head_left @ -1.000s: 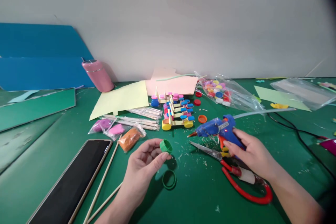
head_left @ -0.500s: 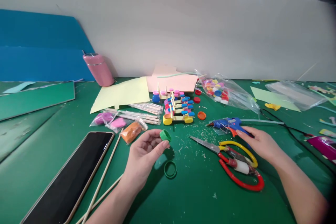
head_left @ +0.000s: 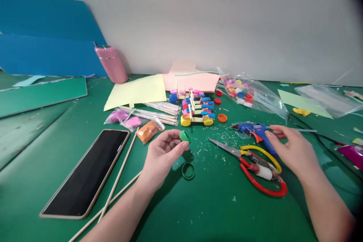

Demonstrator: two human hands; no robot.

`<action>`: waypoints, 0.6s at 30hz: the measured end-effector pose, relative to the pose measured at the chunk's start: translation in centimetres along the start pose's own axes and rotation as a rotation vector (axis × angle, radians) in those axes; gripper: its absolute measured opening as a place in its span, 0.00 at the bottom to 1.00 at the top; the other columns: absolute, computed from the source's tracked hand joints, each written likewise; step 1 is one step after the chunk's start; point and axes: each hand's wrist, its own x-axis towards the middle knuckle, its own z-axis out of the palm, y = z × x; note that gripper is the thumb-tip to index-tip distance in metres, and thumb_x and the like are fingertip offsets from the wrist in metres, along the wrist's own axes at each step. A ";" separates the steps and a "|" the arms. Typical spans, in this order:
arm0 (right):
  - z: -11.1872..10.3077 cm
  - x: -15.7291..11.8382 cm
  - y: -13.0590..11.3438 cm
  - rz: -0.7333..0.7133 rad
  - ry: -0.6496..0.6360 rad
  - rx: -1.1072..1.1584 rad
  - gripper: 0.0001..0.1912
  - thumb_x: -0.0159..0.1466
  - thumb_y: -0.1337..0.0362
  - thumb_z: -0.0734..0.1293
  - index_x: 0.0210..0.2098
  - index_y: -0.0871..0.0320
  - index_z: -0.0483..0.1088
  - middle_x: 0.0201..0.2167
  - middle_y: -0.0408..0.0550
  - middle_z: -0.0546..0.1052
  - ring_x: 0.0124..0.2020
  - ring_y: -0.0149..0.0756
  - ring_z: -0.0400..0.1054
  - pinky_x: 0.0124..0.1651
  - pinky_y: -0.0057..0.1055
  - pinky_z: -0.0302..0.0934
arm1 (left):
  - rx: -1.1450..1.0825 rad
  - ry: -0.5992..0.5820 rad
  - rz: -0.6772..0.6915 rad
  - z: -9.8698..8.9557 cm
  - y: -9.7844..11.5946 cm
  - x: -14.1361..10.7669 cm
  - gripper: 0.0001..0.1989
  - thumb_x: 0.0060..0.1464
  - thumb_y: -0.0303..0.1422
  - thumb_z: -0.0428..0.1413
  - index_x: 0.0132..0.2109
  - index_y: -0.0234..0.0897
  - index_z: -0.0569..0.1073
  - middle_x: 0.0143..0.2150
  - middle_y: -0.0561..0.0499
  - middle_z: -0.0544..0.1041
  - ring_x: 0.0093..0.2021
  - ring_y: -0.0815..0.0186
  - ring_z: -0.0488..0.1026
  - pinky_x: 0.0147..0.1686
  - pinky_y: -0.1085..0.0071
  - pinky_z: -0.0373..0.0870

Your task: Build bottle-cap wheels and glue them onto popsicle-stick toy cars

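Between the thumb and fingers of my left hand [head_left: 164,157] is a green bottle cap [head_left: 185,136], held above the table. A green ring [head_left: 188,171] lies just below it. My right hand [head_left: 293,149] is at the handle of a blue glue gun [head_left: 255,130], thumb on one side and fingers on the other; the gun rests on its side. Scissors [head_left: 262,170] with red and yellow handles lie in front of the gun. Small stick-and-cap models [head_left: 195,107] stand beyond my left hand, with an orange cap [head_left: 222,118] beside them.
A phone [head_left: 87,174] and wooden sticks [head_left: 119,176] lie at the left. Clay packets [head_left: 147,131], paper sheets [head_left: 136,92] and a pink bottle [head_left: 112,64] are farther back. A bag of caps [head_left: 246,92] sits at the back right, near a black cable [head_left: 326,147].
The view has shifted slightly. My right hand has moved from the gun's trigger area to around its handle. My left hand still holds the green cap.
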 end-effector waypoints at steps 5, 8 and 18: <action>-0.3 -4.5 -8.4 -0.506 -0.393 0.264 0.13 0.60 0.59 0.61 0.44 0.54 0.66 0.39 0.48 0.71 0.39 0.37 0.66 0.40 0.32 0.63 | -0.007 -0.021 -0.010 0.0 0.1 -0.1 0.11 0.45 0.30 0.60 0.37 0.34 0.69 0.28 0.55 0.73 0.29 0.71 0.73 0.31 0.75 0.69; 0.6 -6.9 -12.6 -0.731 -0.548 0.270 0.21 0.58 0.59 0.64 0.50 0.55 0.63 0.46 0.49 0.69 0.48 0.41 0.61 0.50 0.37 0.58 | -0.017 -0.013 0.006 -0.1 0.1 -0.2 0.12 0.45 0.30 0.60 0.37 0.35 0.68 0.29 0.55 0.73 0.29 0.71 0.74 0.31 0.76 0.69; 2.9 -6.8 -14.0 -0.684 -0.545 0.330 0.18 0.58 0.57 0.64 0.46 0.57 0.64 0.39 0.48 0.72 0.37 0.38 0.66 0.40 0.35 0.61 | -0.019 -0.014 0.014 -0.2 0.3 -0.1 0.12 0.45 0.30 0.60 0.39 0.35 0.69 0.29 0.56 0.72 0.28 0.73 0.72 0.32 0.78 0.68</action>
